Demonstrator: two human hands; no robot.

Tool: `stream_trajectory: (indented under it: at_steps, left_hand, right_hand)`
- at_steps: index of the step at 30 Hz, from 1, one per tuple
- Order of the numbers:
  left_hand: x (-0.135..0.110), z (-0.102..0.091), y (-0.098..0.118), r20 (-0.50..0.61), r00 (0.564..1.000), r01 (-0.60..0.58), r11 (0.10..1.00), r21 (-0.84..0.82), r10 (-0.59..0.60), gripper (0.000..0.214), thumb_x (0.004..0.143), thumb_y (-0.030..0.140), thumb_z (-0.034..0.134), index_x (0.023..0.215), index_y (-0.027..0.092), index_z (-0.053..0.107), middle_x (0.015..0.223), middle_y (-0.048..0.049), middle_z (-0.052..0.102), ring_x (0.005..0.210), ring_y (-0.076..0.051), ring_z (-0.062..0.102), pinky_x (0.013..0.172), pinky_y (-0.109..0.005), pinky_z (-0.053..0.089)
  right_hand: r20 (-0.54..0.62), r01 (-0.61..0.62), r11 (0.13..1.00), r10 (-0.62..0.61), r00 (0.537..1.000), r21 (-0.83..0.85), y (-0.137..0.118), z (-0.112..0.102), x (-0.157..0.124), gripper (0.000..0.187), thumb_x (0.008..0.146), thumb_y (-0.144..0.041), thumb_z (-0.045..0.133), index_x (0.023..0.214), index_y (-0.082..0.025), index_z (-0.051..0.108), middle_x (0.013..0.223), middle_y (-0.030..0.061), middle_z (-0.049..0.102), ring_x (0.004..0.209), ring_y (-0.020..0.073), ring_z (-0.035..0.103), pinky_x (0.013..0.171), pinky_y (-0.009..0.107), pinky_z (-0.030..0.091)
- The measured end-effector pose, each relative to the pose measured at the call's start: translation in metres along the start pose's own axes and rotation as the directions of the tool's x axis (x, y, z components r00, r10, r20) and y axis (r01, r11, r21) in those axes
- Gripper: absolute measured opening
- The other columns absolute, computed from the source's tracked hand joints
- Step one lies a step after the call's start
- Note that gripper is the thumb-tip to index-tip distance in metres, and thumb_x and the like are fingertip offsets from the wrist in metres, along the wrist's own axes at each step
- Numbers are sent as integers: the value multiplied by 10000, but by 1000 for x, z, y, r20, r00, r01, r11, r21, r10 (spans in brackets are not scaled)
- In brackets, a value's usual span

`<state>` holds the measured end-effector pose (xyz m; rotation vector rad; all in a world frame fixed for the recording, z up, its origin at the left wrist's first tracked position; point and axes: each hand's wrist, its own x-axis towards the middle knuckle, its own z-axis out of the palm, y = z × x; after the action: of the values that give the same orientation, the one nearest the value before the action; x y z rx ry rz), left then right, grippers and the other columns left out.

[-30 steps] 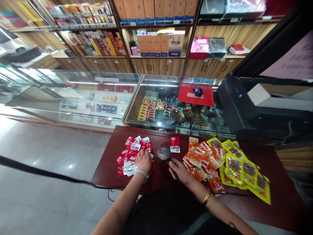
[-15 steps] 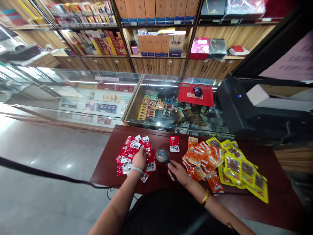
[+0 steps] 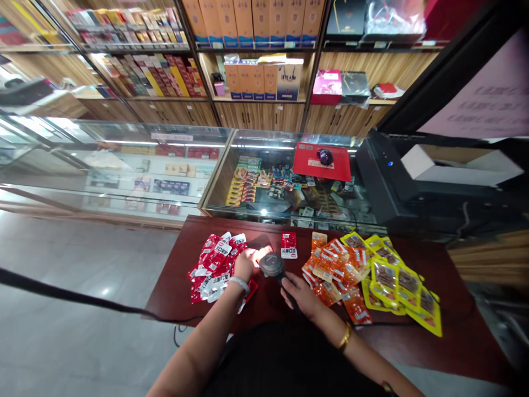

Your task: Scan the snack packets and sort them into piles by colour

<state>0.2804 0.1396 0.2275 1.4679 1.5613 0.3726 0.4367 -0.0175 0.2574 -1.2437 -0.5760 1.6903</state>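
Note:
My left hand (image 3: pixel 247 262) is closed on a red snack packet (image 3: pixel 257 245) and holds it right in front of the head of a grey barcode scanner (image 3: pixel 271 265). My right hand (image 3: pixel 299 293) is wrapped round the scanner's dark handle. To the left of my left hand lies a pile of red packets (image 3: pixel 210 261) on the dark red table (image 3: pixel 454 309). One single red packet (image 3: pixel 288 245) lies just beyond the scanner.
Orange packets (image 3: pixel 333 263) and yellow packets (image 3: pixel 397 281) are heaped right of the scanner. A glass display counter (image 3: pixel 231 165) stands behind the table, with a red mouse mat (image 3: pixel 309 165) and a black machine (image 3: pixel 397 176) on it. A black cable (image 3: pixel 82 298) hangs off the left.
My left hand has picked a red packet out of the pile and carried it right, up to the scanner head. My right hand has kept its grip on the scanner.

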Motion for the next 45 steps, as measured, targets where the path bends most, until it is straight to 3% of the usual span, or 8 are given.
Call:
stream_trajectory:
  at_steps: [9, 12, 16, 21, 29, 36, 41, 45]
  left_hand:
    - [18, 7, 4, 117, 993, 14, 947, -321, 25, 448, 869, 367, 568, 1277, 183, 566, 980, -86, 716, 736, -149, 655, 658, -265, 506]
    - [20, -19, -15, -19, 998, -56, 996, 73, 58, 305, 859, 278, 569, 1136, 192, 666, 1042, -101, 694, 943, -193, 640, 863, -307, 481]
    - [14, -46, -35, -8, 995, -72, 790, 608, 97, 346, 812, 275, 607, 1151, 277, 677, 1077, -106, 633, 1075, -264, 563, 958, -373, 410]
    - [9, -40, -28, 152, 982, -186, 651, 736, 109, 387, 765, 268, 645, 1144, 341, 675, 1182, -91, 567, 1116, -286, 499, 928, -375, 402]
    - [7, -31, -25, 236, 955, -295, 613, 733, 178, 152, 787, 292, 641, 918, 263, 712, 1157, -94, 588, 1143, -287, 489, 918, -383, 385]
    - [15, -35, 2, -2, 995, -86, 837, 540, 104, 213, 880, 398, 542, 853, 203, 624, 810, -63, 680, 863, -228, 625, 827, -340, 409]
    - [26, -33, 2, -175, 983, 82, 990, 114, -61, 232, 828, 393, 588, 733, 181, 589, 655, -21, 619, 675, -167, 589, 660, -257, 410]
    - [27, -22, -5, -179, 963, 149, 950, -275, -203, 271, 760, 422, 656, 705, 169, 577, 524, 34, 514, 511, -116, 490, 541, -228, 385]
  right_hand:
    - [-82, 12, 998, -7, 997, 59, -4, -3, -2, 474, 801, -635, 631, 981, -207, 535, 564, -84, 489, 388, 66, 386, 386, 192, 292]
    - [-73, 5, 999, -3, 997, 40, -3, -3, 1, 480, 797, -643, 627, 977, -207, 540, 560, -82, 489, 388, 70, 388, 385, 198, 290]
    - [-63, -10, 1000, 10, 998, 6, 3, -2, 3, 501, 779, -668, 621, 963, -207, 554, 550, -82, 483, 383, 74, 380, 383, 207, 291]
    - [-33, -16, 1000, 17, 999, 11, 3, 1, 2, 499, 782, -652, 628, 1008, -211, 567, 553, -87, 470, 389, 75, 376, 384, 208, 296]
    - [-27, 1, 1000, 0, 1000, 17, 0, -1, -3, 515, 799, -636, 624, 1061, -198, 557, 541, -95, 471, 377, 66, 363, 377, 197, 294]
    - [-75, -10, 999, 13, 997, 43, -1, -4, -7, 502, 786, -631, 643, 1038, -205, 554, 564, -88, 490, 384, 64, 384, 377, 188, 296]
    - [-59, -12, 1000, 13, 998, 21, 2, -5, -9, 528, 796, -646, 627, 1059, -194, 556, 556, -87, 485, 384, 65, 371, 379, 197, 289]
    - [-14, -11, 999, 10, 1000, -43, -1, -4, -13, 583, 782, -662, 634, 1106, -183, 563, 527, -87, 481, 376, 70, 365, 383, 211, 268]
